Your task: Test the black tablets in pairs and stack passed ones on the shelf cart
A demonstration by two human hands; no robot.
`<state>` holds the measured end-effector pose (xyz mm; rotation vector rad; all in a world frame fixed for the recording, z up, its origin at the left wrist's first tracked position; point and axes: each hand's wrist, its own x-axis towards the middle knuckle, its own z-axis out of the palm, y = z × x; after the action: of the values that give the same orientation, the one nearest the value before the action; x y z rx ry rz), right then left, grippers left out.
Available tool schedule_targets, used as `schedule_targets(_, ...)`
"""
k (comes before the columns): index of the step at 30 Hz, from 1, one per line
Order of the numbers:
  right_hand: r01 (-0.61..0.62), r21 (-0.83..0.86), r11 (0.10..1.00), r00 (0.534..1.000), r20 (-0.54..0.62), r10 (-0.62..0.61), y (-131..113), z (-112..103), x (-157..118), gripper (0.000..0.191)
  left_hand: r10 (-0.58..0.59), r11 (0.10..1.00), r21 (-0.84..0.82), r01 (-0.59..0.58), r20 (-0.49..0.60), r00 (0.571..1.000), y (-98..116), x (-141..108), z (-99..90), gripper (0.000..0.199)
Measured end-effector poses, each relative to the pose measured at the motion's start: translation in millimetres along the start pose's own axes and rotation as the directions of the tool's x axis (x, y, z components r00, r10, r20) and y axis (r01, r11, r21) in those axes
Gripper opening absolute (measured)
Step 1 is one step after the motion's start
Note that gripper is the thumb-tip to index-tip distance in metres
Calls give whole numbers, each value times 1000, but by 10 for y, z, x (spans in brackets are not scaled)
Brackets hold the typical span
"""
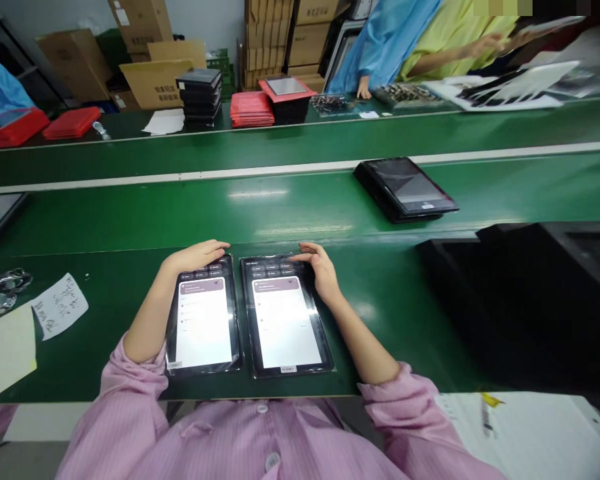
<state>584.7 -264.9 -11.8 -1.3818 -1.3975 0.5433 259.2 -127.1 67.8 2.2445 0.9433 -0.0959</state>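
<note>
Mid-frame, the left grip lay unclenched across a black rectangular lit-screen tablet; the right grip, fingers parted, overlapped a second matching tablet.

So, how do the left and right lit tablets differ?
The left tablet has its label at the bottom left corner; the right tablet, near bottom centre. The left hand is over the left tablet's top edge; the right hand is at the right tablet's upper right corner. Both lie lit on the green bench.
</note>
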Motion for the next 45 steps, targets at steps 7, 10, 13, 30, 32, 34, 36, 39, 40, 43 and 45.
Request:
schedule_targets(7, -87, 18, 996, 993, -77, 88, 26, 0, -18, 62, 16, 996, 91, -9, -85, 996, 193, 112, 125, 59)
schedule_targets(10, -81, 17, 997, 994, -71, 82, 28, 2, -25, 61, -39, 997, 62, 47, -113, 993, 232, 103, 111, 60)
schedule_targets(13, -84, 14, 996, 995, -60, 85, 13, 12, -28, 61, -77, 996, -49, 72, -111, 991, 229, 51, 62, 63)
schedule_targets(30, -320, 15, 947, 946, -56, 320, 104, 22, -23, 57, 33, 949, 307, -73, 134, 990, 456, -116, 198, 56)
schedule_targets(32, -360, 175, 916, 928, -35, 371, 63, 36, -24, 55, 5, 947, 317, -48, 135, 991, 468, -119, 240, 57)
schedule_targets(34, -379, 390, 839, 915, 22, 403, -12, 51, -22, 54, -17, 951, 307, -25, 136, 991, 477, -124, 258, 60)
schedule_targets(36, -383, 589, 712, 911, 113, 396, -111, 62, -14, 56, -46, 957, 291, 1, 148, 988, 488, -134, 253, 64)
schedule_targets(39, -371, 730, 574, 919, 199, 342, -224, 68, 13, 63, -110, 959, 277, 54, 191, 975, 488, -148, 218, 70)
schedule_targets(40, -363, 740, 567, 923, 201, 329, -233, 67, 22, 64, -126, 960, 272, 68, 202, 971, 477, -148, 200, 71)
schedule_targets(43, -357, 697, 622, 925, 170, 341, -167, 60, 37, 62, -130, 965, 247, 83, 181, 975, 405, -136, 124, 67)
schedule_targets(45, -379, 589, 713, 915, 123, 384, -83, 58, 31, 62, -101, 972, 226, 65, 150, 984, 327, -123, 57, 64)
